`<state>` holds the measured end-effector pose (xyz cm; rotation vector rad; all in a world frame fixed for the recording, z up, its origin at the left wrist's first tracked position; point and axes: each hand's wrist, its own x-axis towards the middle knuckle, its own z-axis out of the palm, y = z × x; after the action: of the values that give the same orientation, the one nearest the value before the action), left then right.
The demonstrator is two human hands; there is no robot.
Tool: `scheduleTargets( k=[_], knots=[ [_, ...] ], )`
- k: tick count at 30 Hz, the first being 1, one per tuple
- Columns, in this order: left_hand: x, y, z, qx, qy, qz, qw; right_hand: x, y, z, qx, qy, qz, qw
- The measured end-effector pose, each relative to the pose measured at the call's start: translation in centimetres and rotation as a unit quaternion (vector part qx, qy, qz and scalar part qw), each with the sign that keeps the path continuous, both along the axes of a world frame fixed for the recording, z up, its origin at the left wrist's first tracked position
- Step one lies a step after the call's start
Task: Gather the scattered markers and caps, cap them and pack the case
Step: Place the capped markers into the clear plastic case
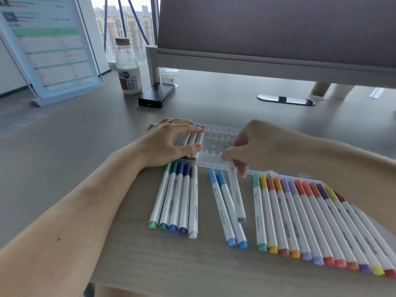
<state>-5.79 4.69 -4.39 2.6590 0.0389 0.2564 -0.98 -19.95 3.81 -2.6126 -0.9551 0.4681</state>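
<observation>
A clear plastic marker case (pixel 216 146) lies mid-desk with scalloped slots. Its left end holds a few brown-capped markers (pixel 196 140). My left hand (pixel 169 142) lies over them, thumb and fingers curled round the bundle. My right hand (pixel 255 144) pinches the top of a grey-capped marker (pixel 236 196), lifted at an angle over the case's near edge. On the desk lie several green and blue markers (pixel 175 198), two light-blue markers (pixel 229 211) and a long row of coloured markers (pixel 310 221) at the right.
A milk bottle (pixel 128 67), a black box (pixel 157 95) and a small clear jar (pixel 169 76) stand behind the case. An acrylic sign holder (pixel 51 52) is at the far left. A grey partition (pixel 276 39) runs along the back. The desk's front edge is near.
</observation>
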Motion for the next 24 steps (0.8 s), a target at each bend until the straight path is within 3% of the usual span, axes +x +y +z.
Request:
scheduleTargets(
  k=[5, 9, 14, 19, 24],
  knots=[
    [-0.1, -0.2, 0.0, 0.001, -0.009, 0.0, 1.0, 2.4, 1.6, 0.8, 0.162, 0.088, -0.091, 0.979],
    [-0.1, -0.2, 0.1, 0.013, -0.01, -0.002, 1.0, 3.4, 2.9, 0.2, 0.233, 0.141, -0.135, 0.953],
    [0.2, 0.1, -0.1, 0.009, -0.026, -0.002, 1.0, 4.3, 4.6, -1.1, 0.235, 0.093, -0.158, 0.954],
    [0.5, 0.1, 0.2, 0.001, -0.132, -0.008, 0.991, 4.7, 5.9, -1.9, 0.22, 0.078, -0.164, 0.958],
    [-0.2, -1.0, 0.7, 0.008, -0.072, -0.012, 0.997, 4.6, 6.7, -2.4, 0.177, 0.049, -0.156, 0.971]
  ],
)
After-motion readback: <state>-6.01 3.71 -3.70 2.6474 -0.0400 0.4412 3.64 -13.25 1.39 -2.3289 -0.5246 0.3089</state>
